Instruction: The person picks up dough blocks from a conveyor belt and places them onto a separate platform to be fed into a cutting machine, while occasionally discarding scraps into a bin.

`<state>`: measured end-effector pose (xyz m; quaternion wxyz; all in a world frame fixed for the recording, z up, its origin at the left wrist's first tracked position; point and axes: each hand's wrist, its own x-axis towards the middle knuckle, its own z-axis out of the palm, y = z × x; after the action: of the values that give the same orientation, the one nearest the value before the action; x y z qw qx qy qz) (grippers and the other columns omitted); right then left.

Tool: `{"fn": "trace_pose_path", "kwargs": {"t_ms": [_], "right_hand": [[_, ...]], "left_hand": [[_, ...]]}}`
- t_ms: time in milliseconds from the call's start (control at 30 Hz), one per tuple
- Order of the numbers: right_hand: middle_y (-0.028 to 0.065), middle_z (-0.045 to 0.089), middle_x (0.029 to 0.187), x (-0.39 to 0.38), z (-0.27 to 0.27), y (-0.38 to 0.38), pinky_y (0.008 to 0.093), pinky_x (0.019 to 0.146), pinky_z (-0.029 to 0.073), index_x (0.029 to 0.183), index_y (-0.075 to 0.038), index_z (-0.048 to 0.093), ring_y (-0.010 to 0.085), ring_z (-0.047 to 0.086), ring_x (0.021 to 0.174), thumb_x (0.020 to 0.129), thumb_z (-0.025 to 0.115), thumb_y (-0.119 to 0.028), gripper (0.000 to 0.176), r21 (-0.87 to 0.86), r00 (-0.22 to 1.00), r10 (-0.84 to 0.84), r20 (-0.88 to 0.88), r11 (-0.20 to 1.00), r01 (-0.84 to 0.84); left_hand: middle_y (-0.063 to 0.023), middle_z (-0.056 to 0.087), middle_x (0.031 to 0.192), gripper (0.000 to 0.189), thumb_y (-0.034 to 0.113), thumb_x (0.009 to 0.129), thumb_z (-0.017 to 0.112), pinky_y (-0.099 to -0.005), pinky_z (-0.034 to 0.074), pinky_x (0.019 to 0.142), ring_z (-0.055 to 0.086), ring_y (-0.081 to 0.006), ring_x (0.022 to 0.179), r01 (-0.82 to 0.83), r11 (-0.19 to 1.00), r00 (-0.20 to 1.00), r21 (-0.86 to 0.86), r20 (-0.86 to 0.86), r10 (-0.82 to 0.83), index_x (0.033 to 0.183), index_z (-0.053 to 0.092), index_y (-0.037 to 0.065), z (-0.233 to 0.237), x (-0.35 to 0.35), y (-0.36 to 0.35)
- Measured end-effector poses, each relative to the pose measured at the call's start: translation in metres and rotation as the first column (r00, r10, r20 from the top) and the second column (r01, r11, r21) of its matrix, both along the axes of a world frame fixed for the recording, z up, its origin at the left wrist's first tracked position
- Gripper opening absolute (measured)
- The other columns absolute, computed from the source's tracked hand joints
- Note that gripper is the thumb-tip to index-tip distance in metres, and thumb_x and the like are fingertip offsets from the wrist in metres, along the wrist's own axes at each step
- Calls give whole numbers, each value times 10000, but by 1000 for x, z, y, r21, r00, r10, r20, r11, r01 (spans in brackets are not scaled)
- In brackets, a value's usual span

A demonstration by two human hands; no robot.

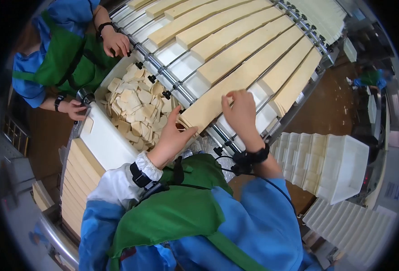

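Note:
A long, pale layered strip [226, 97], like a stack of dough sheets, lies lengthwise on the conveyor, its near end fanned into thin layers. My left hand [174, 137] is at that near end, thumb on one side and fingers on the other, gripping the layers. Over the same strip, farther along, is my right hand [241, 113], its fingers curled together; whatever they pinch, if anything, is hidden. A white bin [116, 135] stands left of my left hand, heaped with pale flat pieces [134, 106].
More pale strips [226, 34] lie side by side on the conveyor, bordered by a metal rail [163, 70] with black knobs. A co-worker in a green apron [68, 58] stands beyond the bin. Stacked white trays [321, 162] stand at right; more strips [80, 176] lie at left.

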<state>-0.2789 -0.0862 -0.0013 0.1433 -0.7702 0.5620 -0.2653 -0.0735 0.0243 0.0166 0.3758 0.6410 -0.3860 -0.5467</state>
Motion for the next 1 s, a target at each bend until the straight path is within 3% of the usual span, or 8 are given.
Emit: {"fn": "trace_pose_path", "kwargs": {"t_ms": [233, 433, 500, 600, 700, 833, 933, 1000], "right_hand": [[198, 588, 959, 25, -14, 32, 475, 846, 460, 910, 38, 670, 389, 545, 953, 805, 737, -221, 287, -78, 998, 59, -27, 995, -61], [219, 581, 1036, 33, -15, 46, 487, 892, 455, 1050, 70, 614, 414, 542, 1005, 785, 762, -212, 414, 126, 994, 78, 76, 988, -88], [255, 578, 1159, 39, -16, 44, 497, 970, 448, 1219, 80, 534, 445, 538, 1106, 762, 807, -277, 641, 220, 974, 26, 227, 972, -77], [292, 546, 1263, 47, -2, 38, 498, 1032, 434, 1355, 81, 441, 463, 521, 1189, 683, 871, -359, 911, 107, 960, 197, 201, 969, -221], [313, 552, 1265, 46, -6, 28, 482, 1031, 453, 1451, 67, 366, 455, 550, 1188, 613, 911, -397, 1102, 180, 967, 246, 58, 951, -253], [279, 562, 1260, 37, -13, 13, 457, 1033, 455, 1453, 58, 363, 404, 558, 1198, 597, 913, -362, 1101, 269, 971, 219, 94, 934, -237], [184, 575, 1254, 16, -3, 8, 407, 1037, 443, 1496, 15, 339, 305, 569, 1183, 617, 889, -259, 1072, 457, 949, 107, 297, 857, -240], [146, 564, 1270, -17, 19, 14, 406, 1071, 418, 1537, -31, 308, 287, 553, 1233, 628, 872, -172, 1079, 520, 747, -31, 665, 737, -432]], "left_hand": [[-133, 652, 1058, 766, 133, 931, 744, -277, 521, 822, 627, -155, 936, -114, 989, 990, 91, -68, 120, 1539, 286, 42, -21, 10, 2], [-144, 643, 1196, 692, 37, 956, 685, -289, 527, 872, 630, -164, 1058, -141, 990, 942, 9, -306, 137, 1524, 290, 65, -48, 30, 20], [-143, 637, 1227, 676, 13, 961, 666, -290, 527, 884, 628, -166, 1083, -165, 986, 922, -25, -360, 145, 1523, 295, 75, -51, 31, 22], [-133, 636, 1222, 674, -38, 955, 628, -281, 524, 894, 630, -165, 1082, -102, 993, 936, -56, -343, 77, 1526, 299, 101, -51, 26, 18], [-148, 618, 1227, 724, -104, 921, 582, -281, 536, 862, 647, -161, 1038, -32, 986, 965, -161, -262, -11, 1536, 271, 115, -46, 23, 14], [-137, 621, 1226, 753, -133, 896, 562, -281, 538, 874, 650, -168, 1056, -13, 988, 960, -155, -279, -31, 1543, 274, 122, -26, 27, 12], [-98, 677, 1154, 750, -135, 868, 573, -272, 542, 850, 664, -153, 1018, -36, 983, 913, -180, -407, -41, 1533, 319, 102, 0, 44, 17], [-76, 702, 1092, 714, -107, 871, 574, -268, 537, 844, 674, -148, 974, -56, 986, 906, -157, -423, -16, 1521, 350, 89, 13, 65, 24]]}}
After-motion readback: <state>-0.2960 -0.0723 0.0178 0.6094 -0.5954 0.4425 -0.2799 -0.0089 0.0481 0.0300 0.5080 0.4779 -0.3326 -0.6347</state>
